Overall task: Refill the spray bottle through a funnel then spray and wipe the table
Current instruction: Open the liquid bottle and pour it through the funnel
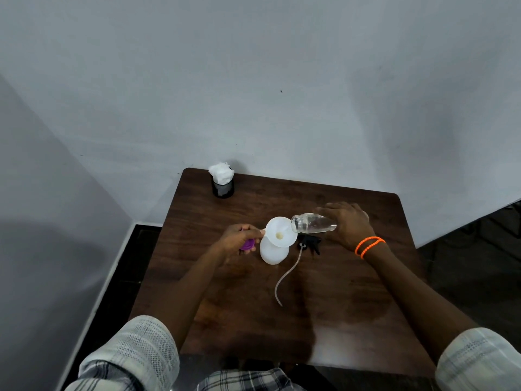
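Note:
A white spray bottle [274, 253] stands open-necked in the middle of the dark wooden table [352, 292], with a white funnel [281, 232] seated in its neck. My left hand [238, 241] pinches the funnel's side tab and also holds a purple cap [248, 244]. My right hand [348, 222] grips a clear plastic bottle [311, 222], tipped on its side with its open mouth over the funnel's rim. The black spray head [310, 244] lies on the table right of the white bottle, its long dip tube [287, 275] trailing toward me.
A black cup stuffed with white tissues [222, 180] stands at the table's far left corner against the grey wall. The floor drops away dark on both sides of the table.

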Demonstrator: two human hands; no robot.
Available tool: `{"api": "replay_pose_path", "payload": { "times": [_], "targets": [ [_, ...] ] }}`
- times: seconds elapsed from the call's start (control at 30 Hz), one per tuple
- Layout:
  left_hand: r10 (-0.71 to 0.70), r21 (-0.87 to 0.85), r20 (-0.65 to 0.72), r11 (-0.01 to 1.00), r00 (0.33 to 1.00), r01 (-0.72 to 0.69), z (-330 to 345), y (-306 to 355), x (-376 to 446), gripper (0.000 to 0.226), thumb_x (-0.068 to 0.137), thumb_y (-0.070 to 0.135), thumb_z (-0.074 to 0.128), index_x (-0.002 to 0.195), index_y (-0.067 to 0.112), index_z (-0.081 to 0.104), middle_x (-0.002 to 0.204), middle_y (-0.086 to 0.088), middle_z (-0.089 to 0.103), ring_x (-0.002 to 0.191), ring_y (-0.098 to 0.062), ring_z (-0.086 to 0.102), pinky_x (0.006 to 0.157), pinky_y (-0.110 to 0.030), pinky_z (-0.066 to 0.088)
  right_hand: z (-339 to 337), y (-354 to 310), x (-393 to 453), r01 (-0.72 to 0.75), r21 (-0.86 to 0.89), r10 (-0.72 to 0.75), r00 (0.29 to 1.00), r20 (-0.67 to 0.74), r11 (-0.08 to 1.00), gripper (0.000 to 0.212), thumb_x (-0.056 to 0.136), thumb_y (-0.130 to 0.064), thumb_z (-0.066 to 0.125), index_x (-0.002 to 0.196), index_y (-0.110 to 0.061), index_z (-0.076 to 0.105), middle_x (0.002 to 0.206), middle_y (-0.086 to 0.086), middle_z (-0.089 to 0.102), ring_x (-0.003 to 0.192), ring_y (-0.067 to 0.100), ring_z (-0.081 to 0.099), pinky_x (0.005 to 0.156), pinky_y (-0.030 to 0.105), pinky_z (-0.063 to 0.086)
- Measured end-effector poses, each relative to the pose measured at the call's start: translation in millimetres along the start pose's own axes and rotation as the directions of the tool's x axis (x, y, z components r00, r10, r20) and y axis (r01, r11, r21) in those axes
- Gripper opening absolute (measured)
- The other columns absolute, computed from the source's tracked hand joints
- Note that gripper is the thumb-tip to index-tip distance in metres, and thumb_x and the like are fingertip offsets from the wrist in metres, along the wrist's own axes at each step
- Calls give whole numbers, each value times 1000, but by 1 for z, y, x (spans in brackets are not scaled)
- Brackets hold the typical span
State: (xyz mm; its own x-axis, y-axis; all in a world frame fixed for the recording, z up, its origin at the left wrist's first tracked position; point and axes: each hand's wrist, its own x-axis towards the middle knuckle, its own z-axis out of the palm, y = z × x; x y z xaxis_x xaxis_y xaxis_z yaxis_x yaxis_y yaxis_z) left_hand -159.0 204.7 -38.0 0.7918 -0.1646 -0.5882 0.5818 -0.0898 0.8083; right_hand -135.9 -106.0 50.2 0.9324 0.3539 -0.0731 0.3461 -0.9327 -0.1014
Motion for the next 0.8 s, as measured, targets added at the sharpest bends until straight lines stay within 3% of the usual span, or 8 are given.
{"api": "replay_pose_path", "payload": {
  "times": [0.5, 0.8],
  "targets": [
    [-2, -18, -5, 1000, 1000, 2, 3, 2, -5, 33, 87, 28, 81, 105, 1, 73, 82, -6, 71, 64, -15, 62, 52, -27, 46, -4, -1, 0, 11, -9, -11, 1000, -8, 1000, 66, 69, -32, 84, 132, -32, 64, 133, 0, 66, 126, 26, 57, 97, 42, 38],
    [-7, -13, -8, 1000, 1000, 7, 4, 1, -4, 24, 85, 31, 82, 95, 10, 76, 85, -6, 73, 68, -17, 64, 54, -28, 48, -7, -1, -1, 21, -5, -21, 1000, -21, 1000, 65, 72, -30, 83, 134, -31, 64, 135, 3, 65, 128, 28, 56, 99, 44, 38]
  ]
}}
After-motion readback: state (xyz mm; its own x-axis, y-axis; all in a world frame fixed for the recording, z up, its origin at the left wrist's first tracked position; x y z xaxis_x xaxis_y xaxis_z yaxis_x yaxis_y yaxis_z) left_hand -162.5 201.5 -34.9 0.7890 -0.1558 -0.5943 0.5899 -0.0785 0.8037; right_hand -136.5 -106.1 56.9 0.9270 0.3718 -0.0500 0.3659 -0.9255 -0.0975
